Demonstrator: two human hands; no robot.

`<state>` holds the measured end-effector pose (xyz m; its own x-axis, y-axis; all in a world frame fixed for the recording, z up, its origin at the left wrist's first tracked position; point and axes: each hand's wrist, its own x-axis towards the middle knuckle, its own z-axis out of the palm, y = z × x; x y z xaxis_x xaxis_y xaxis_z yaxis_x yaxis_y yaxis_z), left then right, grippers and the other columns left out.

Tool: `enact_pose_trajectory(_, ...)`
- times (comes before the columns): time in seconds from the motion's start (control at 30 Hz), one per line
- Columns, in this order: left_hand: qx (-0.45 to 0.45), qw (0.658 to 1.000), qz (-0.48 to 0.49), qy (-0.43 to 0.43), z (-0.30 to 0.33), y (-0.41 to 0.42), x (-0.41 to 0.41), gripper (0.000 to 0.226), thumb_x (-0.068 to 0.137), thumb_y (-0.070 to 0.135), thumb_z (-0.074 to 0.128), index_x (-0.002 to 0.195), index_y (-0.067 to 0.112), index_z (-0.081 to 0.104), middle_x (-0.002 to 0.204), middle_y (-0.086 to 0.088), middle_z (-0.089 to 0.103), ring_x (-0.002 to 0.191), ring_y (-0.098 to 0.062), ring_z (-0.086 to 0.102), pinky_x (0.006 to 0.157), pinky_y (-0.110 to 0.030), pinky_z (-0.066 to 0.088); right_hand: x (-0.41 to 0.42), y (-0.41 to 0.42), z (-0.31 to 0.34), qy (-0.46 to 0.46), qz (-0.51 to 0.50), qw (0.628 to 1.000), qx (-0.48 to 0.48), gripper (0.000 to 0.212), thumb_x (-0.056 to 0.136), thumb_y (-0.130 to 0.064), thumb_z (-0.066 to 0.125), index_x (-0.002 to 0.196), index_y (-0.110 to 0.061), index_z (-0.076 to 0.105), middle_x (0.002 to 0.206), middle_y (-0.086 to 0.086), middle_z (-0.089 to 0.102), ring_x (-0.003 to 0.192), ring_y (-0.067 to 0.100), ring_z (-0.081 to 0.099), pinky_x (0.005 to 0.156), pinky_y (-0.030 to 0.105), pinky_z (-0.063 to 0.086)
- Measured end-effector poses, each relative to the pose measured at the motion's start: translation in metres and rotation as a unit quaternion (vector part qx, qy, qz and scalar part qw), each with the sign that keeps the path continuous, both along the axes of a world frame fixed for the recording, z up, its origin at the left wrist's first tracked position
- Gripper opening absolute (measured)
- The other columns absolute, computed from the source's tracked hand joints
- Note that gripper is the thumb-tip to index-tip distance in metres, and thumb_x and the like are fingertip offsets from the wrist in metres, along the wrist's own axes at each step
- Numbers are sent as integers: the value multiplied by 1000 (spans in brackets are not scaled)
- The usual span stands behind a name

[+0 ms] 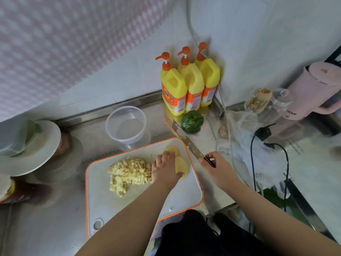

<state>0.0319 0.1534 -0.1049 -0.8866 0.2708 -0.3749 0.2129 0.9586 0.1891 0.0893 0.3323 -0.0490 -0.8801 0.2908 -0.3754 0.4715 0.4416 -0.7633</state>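
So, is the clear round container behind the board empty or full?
Empty of food: the container shows only its clear bottom. Whether it holds water, I cannot tell.

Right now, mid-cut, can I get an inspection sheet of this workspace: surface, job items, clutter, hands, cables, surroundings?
Surface: shiny steel counter; white cutting board with an orange rim lies on it.
Job's things: diced potato heaped mid-board; potato slices at its right side; knife blade carries stuck bits.
Clutter: clear plastic tub behind the board; green pepper and three yellow pump bottles in the corner; plates at left; glass jars, pink kettle and plastic bag at right.
Hands: left hand holds the slices; right hand grips the knife handle, blade pointing away past the board's right edge.
Cables: black cable runs over the counter, right of the board.
Surroundings: tiled wall behind.
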Motion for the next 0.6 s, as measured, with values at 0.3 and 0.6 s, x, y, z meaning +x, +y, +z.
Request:
enact_pose_trajectory(0.3, -60, 996, -44, 45, 0, 18, -2, 83, 86, 52, 67, 149, 22, 22, 149, -5, 22, 135, -29, 26, 110, -40, 28, 3, 19, -8, -10, 11, 1000, 0, 24, 92, -45, 56, 101, -23, 54, 90, -10, 62, 79, 6, 59, 65, 21, 42)
enact_pose_trajectory(0.6, -42, 989, -75, 120, -1, 14, 17, 90, 59, 53, 87, 124, 18, 36, 125, -7, 47, 110, -28, 49, 92, -38, 49, 4, 21, -22, -15, 38, 999, 6, 26, 91, -51, 52, 103, -28, 52, 88, -12, 63, 79, 6, 61, 74, 32, 52)
